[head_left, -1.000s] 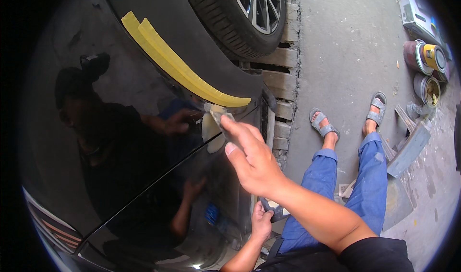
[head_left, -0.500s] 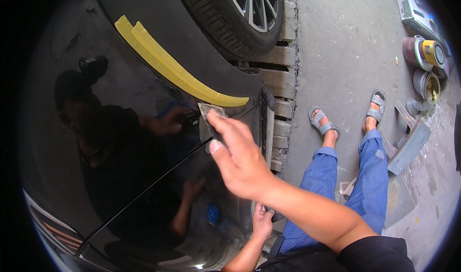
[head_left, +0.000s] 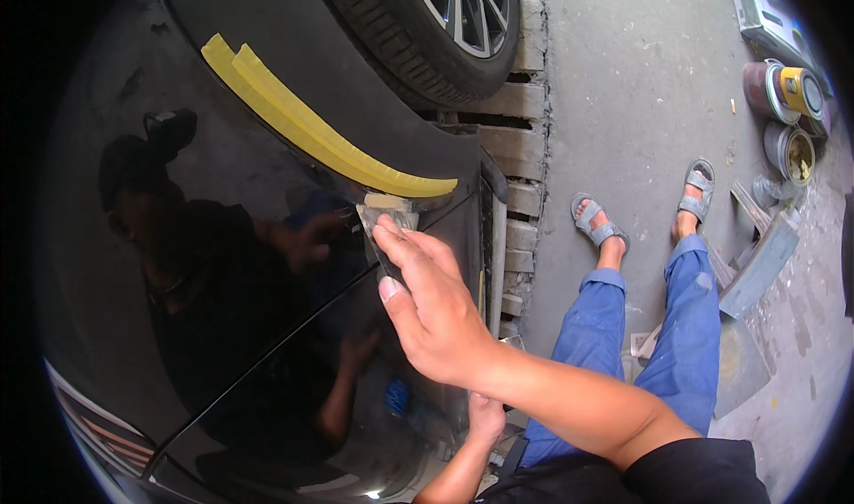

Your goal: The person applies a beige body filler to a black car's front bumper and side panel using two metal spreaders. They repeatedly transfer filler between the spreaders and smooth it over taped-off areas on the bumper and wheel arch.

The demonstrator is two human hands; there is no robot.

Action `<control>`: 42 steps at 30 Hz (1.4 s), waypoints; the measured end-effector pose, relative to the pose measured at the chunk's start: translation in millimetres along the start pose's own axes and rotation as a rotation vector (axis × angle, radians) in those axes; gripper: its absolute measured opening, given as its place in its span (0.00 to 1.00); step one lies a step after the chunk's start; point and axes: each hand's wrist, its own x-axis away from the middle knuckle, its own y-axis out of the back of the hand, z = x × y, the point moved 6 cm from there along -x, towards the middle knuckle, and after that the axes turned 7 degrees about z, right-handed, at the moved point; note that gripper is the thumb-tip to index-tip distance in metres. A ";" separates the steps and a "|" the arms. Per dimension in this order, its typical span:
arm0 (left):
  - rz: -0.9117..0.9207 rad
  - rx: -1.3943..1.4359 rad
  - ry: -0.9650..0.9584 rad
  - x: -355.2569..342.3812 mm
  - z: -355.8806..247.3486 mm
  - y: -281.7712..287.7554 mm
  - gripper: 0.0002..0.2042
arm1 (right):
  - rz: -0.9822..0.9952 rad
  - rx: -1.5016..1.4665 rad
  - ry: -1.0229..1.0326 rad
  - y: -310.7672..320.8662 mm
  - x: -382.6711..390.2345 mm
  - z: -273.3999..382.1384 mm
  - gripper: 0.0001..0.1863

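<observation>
My right hand (head_left: 436,313) presses a thin, flat putty spreader (head_left: 391,223) against the glossy dark car panel (head_left: 258,193), fingers laid over its back and thumb at its side. Just beyond the spreader's edge shows a small beige smear of filler (head_left: 384,201). Directly above it, two overlapping strips of yellow masking tape (head_left: 320,139) curve along the panel edge by the wheel arch. My left hand (head_left: 486,418) is low beside the car, partly behind my right forearm; its fingers are hidden, and what it may hold cannot be made out.
A wheel (head_left: 445,41) stands beyond the tape, next to a slatted floor channel (head_left: 520,157). On the right are several paint cans (head_left: 790,153), a grey block-like piece (head_left: 761,268) and a flat board (head_left: 738,370). My sandalled feet rest on the concrete floor (head_left: 636,86).
The spreader has drawn slightly back from the tape and toward me, exposing the beige filler smear. My left hand has become more covered by my right forearm.
</observation>
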 end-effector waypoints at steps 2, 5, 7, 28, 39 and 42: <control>-0.007 0.027 -0.021 -0.6 -2.3 -0.9 0.13 | 0.007 -0.015 -0.012 1.2 0.5 -3.0 0.25; -0.011 0.056 -0.021 -1.8 2.6 2.2 0.13 | -0.021 -0.060 -0.045 5.8 -5.6 -4.7 0.25; -0.014 0.063 -0.006 -2.1 5.1 3.3 0.14 | -0.030 -0.083 -0.061 4.1 -10.7 -4.2 0.24; 0.009 0.026 0.010 -3.5 4.6 3.7 0.12 | -0.028 -0.050 -0.014 9.6 1.6 -6.8 0.24; -0.029 0.082 0.061 -4.7 19.5 14.7 0.20 | -0.037 -0.079 -0.073 6.8 3.1 -29.7 0.25; -0.038 0.085 0.002 -7.1 17.4 12.4 0.14 | -0.041 -0.057 -0.048 1.9 1.6 -33.1 0.25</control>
